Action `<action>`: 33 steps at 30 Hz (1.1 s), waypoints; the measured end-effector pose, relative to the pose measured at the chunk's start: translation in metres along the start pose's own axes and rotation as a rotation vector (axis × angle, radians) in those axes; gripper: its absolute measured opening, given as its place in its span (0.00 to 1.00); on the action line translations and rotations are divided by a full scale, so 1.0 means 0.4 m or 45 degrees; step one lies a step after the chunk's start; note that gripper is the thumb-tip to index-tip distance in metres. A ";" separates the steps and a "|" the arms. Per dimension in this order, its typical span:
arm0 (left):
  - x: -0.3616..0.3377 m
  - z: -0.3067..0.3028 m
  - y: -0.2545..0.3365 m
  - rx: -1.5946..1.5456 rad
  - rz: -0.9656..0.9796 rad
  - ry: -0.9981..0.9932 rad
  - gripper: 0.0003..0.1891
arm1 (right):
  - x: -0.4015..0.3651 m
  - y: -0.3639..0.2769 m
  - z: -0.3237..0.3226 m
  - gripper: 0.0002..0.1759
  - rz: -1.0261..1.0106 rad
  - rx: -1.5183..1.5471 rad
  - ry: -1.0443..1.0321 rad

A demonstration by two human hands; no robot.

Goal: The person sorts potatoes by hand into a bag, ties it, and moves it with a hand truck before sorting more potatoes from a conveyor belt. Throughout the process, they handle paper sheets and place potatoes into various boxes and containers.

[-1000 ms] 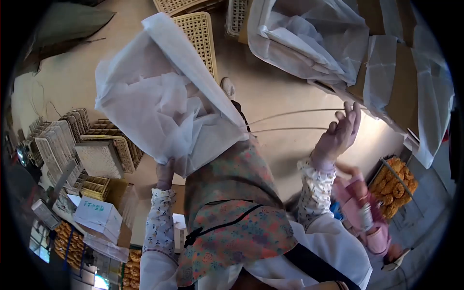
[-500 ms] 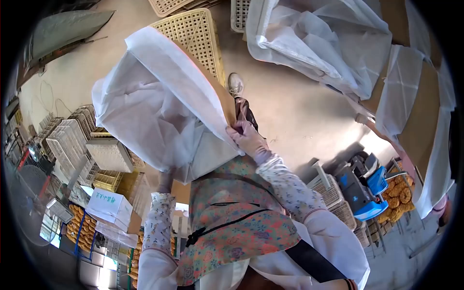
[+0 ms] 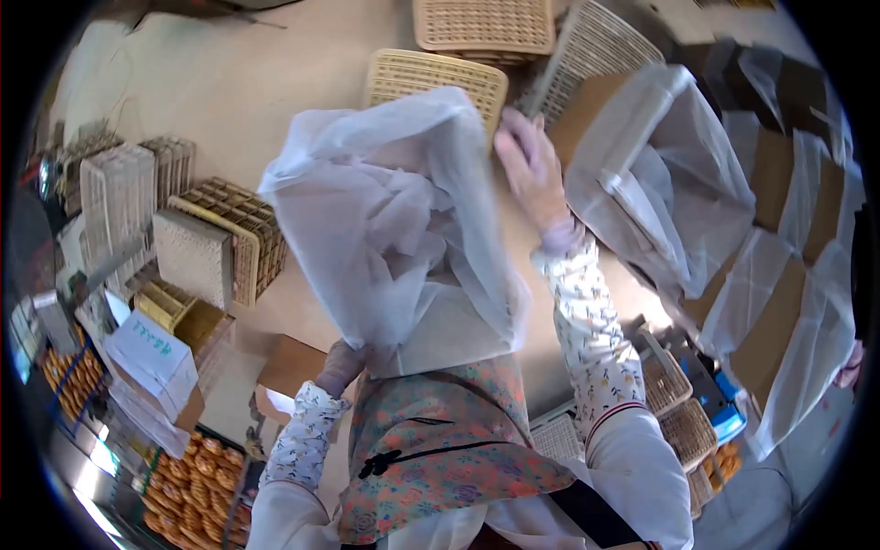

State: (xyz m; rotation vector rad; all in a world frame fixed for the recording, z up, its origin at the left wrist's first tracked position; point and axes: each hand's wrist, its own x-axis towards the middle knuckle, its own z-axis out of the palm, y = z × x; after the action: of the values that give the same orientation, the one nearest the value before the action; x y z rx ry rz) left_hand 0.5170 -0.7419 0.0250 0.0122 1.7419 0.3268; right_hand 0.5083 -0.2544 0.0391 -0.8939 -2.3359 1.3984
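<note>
A box lined with translucent white plastic (image 3: 394, 229) is held against the front of a floral apron (image 3: 440, 431). At its lower left corner my left hand (image 3: 341, 367) has its fingers wrapped on the lined box, partly hidden by it. My right hand (image 3: 533, 174) is off the box, raised to its upper right with fingers apart and slightly blurred, nothing in it. Just right of that hand stands another lined cardboard box (image 3: 678, 183).
Yellow crates (image 3: 438, 75) and a tan crate (image 3: 484, 26) lie ahead on the floor. Stacked crates (image 3: 247, 238), a white box (image 3: 154, 357) and trays of baked goods (image 3: 197, 486) are at left. More lined boxes (image 3: 770, 302) and baskets (image 3: 686, 431) stand at right.
My right hand has let go of the box's rim and moved up and right. The lined box has turned more upright before the apron, and the view has shifted toward the boxes at right.
</note>
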 end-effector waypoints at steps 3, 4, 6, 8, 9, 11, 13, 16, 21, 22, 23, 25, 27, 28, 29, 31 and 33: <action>-0.028 -0.166 0.075 -0.271 0.243 -0.327 0.37 | 0.184 0.063 0.152 0.28 0.378 0.679 -0.254; 0.008 -0.248 0.057 -0.203 0.116 -0.308 0.40 | 0.213 0.086 0.180 0.28 0.785 1.164 -0.358; 0.035 -0.400 0.050 -0.777 0.309 0.212 0.31 | 0.208 0.108 0.193 0.28 0.762 1.160 -0.430; 0.069 -0.487 0.171 -0.935 0.494 0.429 0.33 | 0.204 0.178 0.209 0.17 0.634 1.009 -0.341; 0.098 -0.518 0.248 -1.117 0.483 0.420 0.31 | 0.203 0.181 0.203 0.12 0.633 0.954 -0.276; 0.187 -0.565 0.372 -1.470 0.474 0.374 0.29 | 0.207 0.164 0.206 0.08 1.004 0.904 -0.049; 0.322 -0.566 0.408 -0.780 1.165 0.345 0.26 | 0.188 0.361 0.196 0.11 0.739 0.599 -0.181; 0.353 -0.529 0.471 -1.384 0.569 0.063 0.24 | 0.161 0.214 0.144 0.11 0.959 0.522 0.016; 0.196 -0.504 0.388 -1.061 0.727 1.177 0.18 | 0.008 0.035 -0.024 0.17 0.585 0.291 0.191; 0.139 -0.459 0.390 -0.821 0.914 1.136 0.18 | -0.030 -0.036 -0.023 0.19 0.522 0.205 0.205; 0.082 -0.414 0.392 -0.601 1.112 1.095 0.17 | -0.071 -0.082 -0.020 0.20 0.458 0.121 0.214; 0.088 -0.200 0.495 -0.163 1.028 0.823 0.16 | -0.148 -0.119 -0.001 0.30 0.392 -0.160 -0.015; 0.168 -0.025 0.547 0.156 0.692 0.326 0.15 | -0.226 -0.051 0.057 0.33 0.231 -0.422 -0.073; 0.249 0.038 0.537 0.359 0.585 0.248 0.15 | -0.240 -0.037 0.075 0.28 0.222 -0.737 -0.205; 0.332 0.090 0.511 0.545 0.488 0.209 0.15 | -0.239 -0.018 0.094 0.26 0.204 -0.745 -0.205; 0.440 0.144 0.436 0.800 0.356 0.200 0.15 | -0.244 0.005 0.116 0.22 0.244 -0.725 -0.174; 0.499 0.159 0.374 0.937 0.299 0.229 0.16 | -0.225 -0.007 0.137 0.21 0.328 -0.650 -0.087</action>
State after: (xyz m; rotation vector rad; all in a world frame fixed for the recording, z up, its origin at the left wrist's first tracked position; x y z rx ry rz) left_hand 0.5126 -0.5473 -0.1436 0.7410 1.9558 -0.1649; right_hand 0.5479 -0.3504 0.0214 -1.3398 -2.7665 0.9257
